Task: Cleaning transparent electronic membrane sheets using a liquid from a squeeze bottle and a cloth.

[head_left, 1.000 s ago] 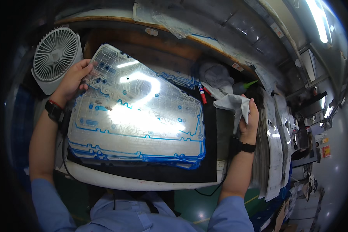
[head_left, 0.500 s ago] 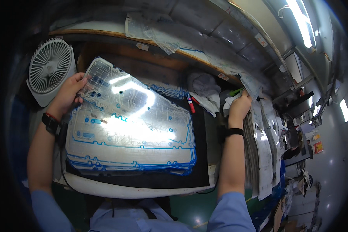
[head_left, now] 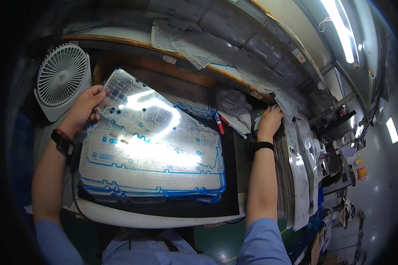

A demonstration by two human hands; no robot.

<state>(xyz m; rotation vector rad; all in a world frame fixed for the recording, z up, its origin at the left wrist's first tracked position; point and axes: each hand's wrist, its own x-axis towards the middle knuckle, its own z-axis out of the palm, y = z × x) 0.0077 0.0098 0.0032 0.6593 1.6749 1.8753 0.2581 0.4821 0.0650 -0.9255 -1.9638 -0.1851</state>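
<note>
A clear plastic sheet with blue-edged outlines and small holes [head_left: 159, 121] is tilted up at its left end, where my left hand [head_left: 85, 107] grips its upper left corner. Under it lies a stack of similar clear sheets [head_left: 150, 176] on a black mat [head_left: 227, 198]. My right hand [head_left: 269, 121] reaches to the right, fingers resting on the top of a second pile of sheets [head_left: 296, 176] beside the mat. Whether it grips anything there is hidden by the fingers. Both wrists wear dark bands.
A white round fan [head_left: 62, 77] stands at the back left. A grey cloth [head_left: 234, 106] and a red marker [head_left: 219, 123] lie behind the mat. More clear sheets [head_left: 194, 48] rest on a wooden shelf above. The white table edge [head_left: 163, 218] curves in front.
My right hand let go of the white cloth and moved right and back to the side pile. My left hand keeps holding the top sheet's corner raised.
</note>
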